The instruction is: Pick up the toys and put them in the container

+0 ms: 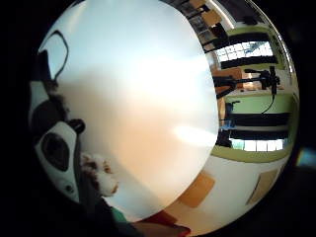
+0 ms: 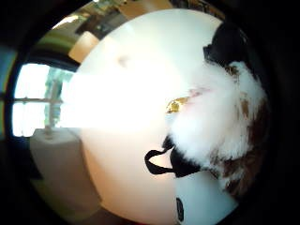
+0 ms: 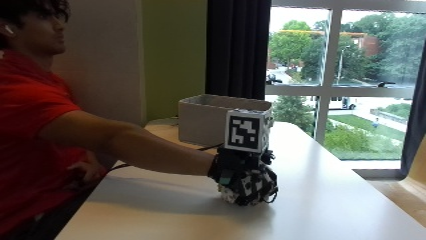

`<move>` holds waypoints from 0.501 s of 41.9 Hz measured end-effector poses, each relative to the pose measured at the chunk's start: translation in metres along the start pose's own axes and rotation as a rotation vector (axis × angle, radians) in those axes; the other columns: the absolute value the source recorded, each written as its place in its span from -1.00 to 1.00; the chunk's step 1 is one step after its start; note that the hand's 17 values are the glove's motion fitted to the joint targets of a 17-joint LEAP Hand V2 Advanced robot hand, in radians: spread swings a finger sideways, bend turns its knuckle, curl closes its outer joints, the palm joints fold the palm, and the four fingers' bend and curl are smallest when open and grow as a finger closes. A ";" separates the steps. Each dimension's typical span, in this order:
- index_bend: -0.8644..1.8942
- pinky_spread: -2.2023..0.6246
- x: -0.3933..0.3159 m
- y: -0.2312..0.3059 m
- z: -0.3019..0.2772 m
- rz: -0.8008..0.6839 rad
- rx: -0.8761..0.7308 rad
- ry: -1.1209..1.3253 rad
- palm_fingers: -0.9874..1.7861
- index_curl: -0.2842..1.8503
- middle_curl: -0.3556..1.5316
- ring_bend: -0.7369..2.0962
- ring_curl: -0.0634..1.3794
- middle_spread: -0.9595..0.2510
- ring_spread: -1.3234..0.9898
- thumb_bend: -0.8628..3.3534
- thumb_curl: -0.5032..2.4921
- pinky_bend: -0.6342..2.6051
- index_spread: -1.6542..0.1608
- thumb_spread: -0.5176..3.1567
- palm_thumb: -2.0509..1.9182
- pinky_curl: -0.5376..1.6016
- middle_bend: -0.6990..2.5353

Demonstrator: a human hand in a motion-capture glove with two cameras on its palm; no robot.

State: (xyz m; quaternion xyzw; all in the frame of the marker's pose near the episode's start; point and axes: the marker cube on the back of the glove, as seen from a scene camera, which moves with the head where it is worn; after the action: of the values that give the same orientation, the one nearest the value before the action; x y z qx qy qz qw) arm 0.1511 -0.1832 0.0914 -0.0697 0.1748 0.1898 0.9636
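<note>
In the outside view my gloved right hand [image 3: 245, 182] sits low on the white table [image 3: 333, 200], fingers curled down around something it hides. The thumb side palm view shows what that is: a fluffy white plush toy with brown patches [image 2: 220, 117], pressed close against the palm. A tuft of the same toy [image 1: 101, 177] shows in the little finger side palm view, beside the glove's straps. The container, a pale rectangular box [image 3: 213, 120], stands at the table's far end, behind the hand and apart from it. What lies inside the box is hidden.
The tabletop [image 1: 138, 98] spreads bare around the hand, toward the window [image 3: 339, 75] on the right. A dark curtain [image 3: 236, 47] hangs behind the box. The person's other hand [image 3: 83, 172] rests off the table by their side.
</note>
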 end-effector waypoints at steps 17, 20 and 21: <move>-0.17 0.24 -0.030 0.018 -0.059 -0.268 0.154 -0.059 0.60 -0.33 0.03 0.42 -0.26 -0.03 -0.16 -0.57 -0.28 -0.11 0.40 -0.26 0.27 -0.22 0.00; -0.15 0.23 -0.038 0.021 -0.085 -0.284 0.184 -0.065 0.60 -0.31 0.05 0.42 -0.26 -0.03 -0.17 -0.58 -0.27 -0.11 0.41 -0.28 0.27 -0.21 0.01; -0.14 0.23 -0.042 0.023 -0.095 -0.292 0.190 -0.073 0.60 -0.30 0.06 0.42 -0.27 -0.03 -0.17 -0.58 -0.26 -0.11 0.41 -0.28 0.27 -0.21 0.02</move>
State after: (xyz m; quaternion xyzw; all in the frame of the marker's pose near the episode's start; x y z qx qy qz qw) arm 0.0764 -0.1951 0.0169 0.0041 0.1448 0.0330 0.9889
